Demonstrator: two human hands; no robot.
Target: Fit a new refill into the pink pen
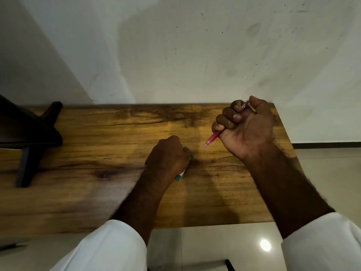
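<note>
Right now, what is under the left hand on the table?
A teal-and-white object pokes out from under the left hand, against the wooden table. The hand covers most of it, so what it is can't be told.

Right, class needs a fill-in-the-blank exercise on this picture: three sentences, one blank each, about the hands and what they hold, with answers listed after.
1. The pink pen is held in the ____ hand.
2. The pen's tip points down toward the wooden ____.
3. The left hand rests on the table, closed over a small ____-coloured object.

Missing words: right; table; teal
</note>
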